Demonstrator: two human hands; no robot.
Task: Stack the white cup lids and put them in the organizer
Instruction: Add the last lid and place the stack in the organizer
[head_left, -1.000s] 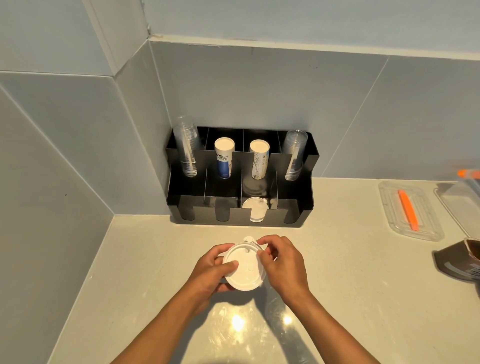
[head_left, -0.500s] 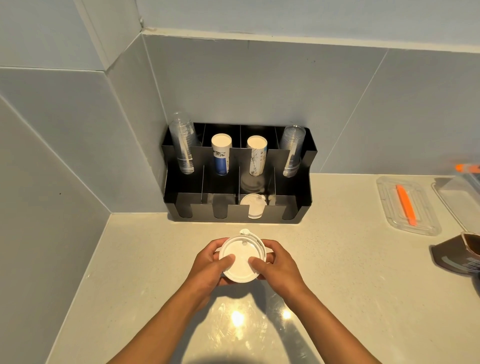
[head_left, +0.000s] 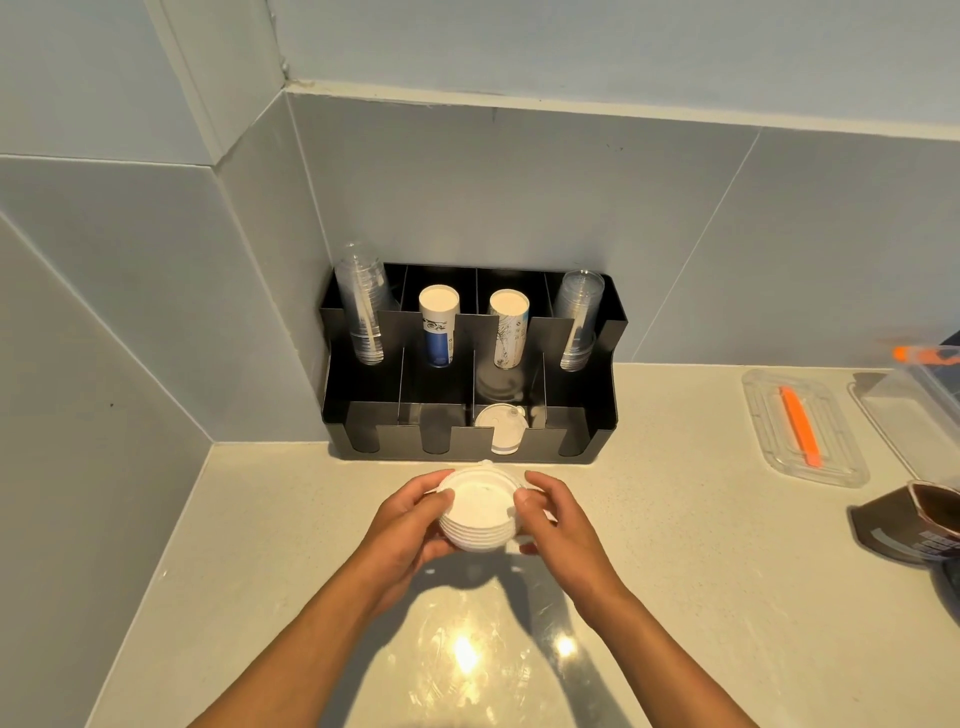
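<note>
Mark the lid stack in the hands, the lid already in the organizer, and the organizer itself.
lid stack (head_left: 480, 512), head view, on the flat top of the uppermost lid.
lid in organizer (head_left: 500, 423), head view, on its white top face.
organizer (head_left: 582, 441), head view, on its black front wall.

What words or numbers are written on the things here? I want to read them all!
None can be read for certain.
Blue-and-white paper cup stack: small dark print, too blurred to read.
White patterned paper cup stack: only a sketchy drawing, no clear letters.
Dark brown carton on the right: pale block letters, cut off and blurred, unreadable.
White lid stack in both hands: no writing visible.
</note>
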